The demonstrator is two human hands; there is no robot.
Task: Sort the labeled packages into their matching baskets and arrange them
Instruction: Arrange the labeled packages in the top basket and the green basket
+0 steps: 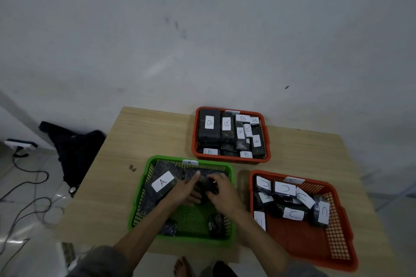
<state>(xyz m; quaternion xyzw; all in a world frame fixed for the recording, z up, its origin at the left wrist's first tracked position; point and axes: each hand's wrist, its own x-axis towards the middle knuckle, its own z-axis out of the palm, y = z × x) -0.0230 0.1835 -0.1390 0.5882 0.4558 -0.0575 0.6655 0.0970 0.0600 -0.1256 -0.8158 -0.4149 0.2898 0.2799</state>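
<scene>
A green basket [135,207] tagged A sits at the table's near middle. Inside it, both hands meet over a dark wrapped package [206,183]: my left hand [188,191] grips its left side and my right hand [221,193] its right side. A large package labelled A [163,183] lies tilted at the basket's far left. Two small dark packages [217,224] lie near its front wall. The red basket [231,159] at the back holds several B packages. The red basket [337,231] on the right holds several C packages at its far end.
The wooden table [108,186] stands against a white wall. A dark cloth [74,153] hangs off its left edge. Cables [27,186] and a power strip [20,144] lie on the floor at left. A bare foot [182,265] shows below the table's front edge.
</scene>
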